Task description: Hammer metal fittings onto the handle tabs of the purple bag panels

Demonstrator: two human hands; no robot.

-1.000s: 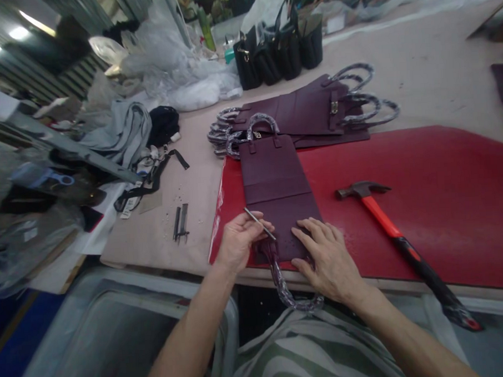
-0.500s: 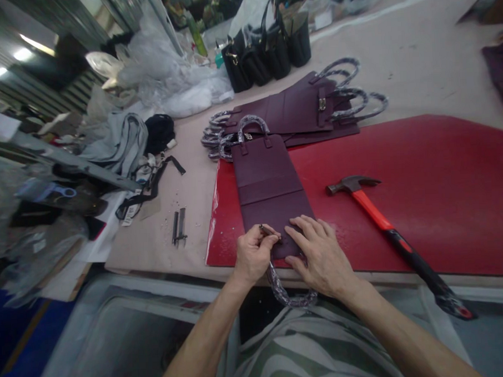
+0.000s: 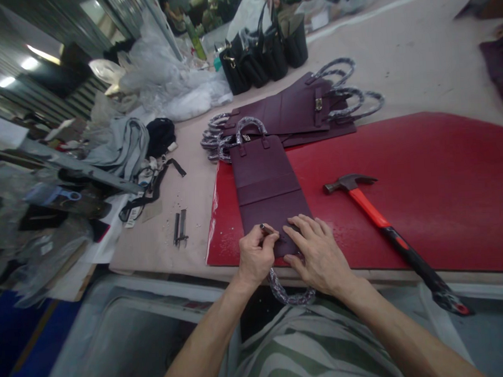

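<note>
One rod [image 3: 267, 229] in left hand [image 3: 256, 256]; hammer [image 3: 386, 230] beside bag [image 3: 264, 182]

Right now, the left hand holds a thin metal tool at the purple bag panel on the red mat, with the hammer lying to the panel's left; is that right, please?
No: the head view shows the hammer lying to the right of the purple bag panel, not its left. The left hand does hold the thin metal tool at that panel on the red mat.
</note>
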